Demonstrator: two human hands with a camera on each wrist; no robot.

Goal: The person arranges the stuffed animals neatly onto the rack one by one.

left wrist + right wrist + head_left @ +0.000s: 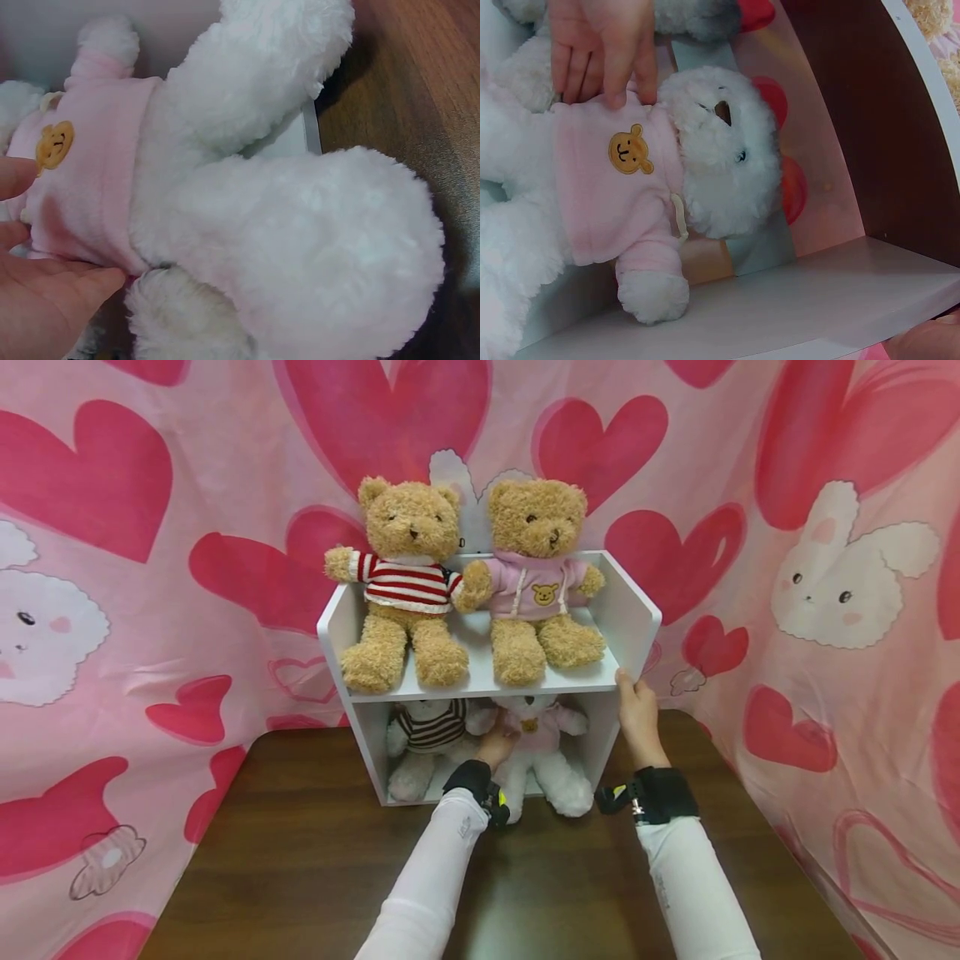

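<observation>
In the lower compartment of a white two-tier shelf (480,692) sits a white plush bear in a pink hoodie (86,187), its legs sticking out past the front edge. My left hand (500,746) reaches in and touches the side of its hoodie, fingers fairly straight and thumb toward the front, as the right wrist view shows. My right hand (639,714) grips the front edge of the shelf's right side panel at the middle board, thumb in front. Beside the pink bear is a white plush bear in a brown striped sweater (433,727), partly behind my left arm.
On the upper tier sit a brown teddy bear in a red striped sweater (408,585) and a brown teddy bear in a pink hoodie (536,585). The shelf stands on a dark wooden table (300,860), against a pink heart-patterned cloth (247,460).
</observation>
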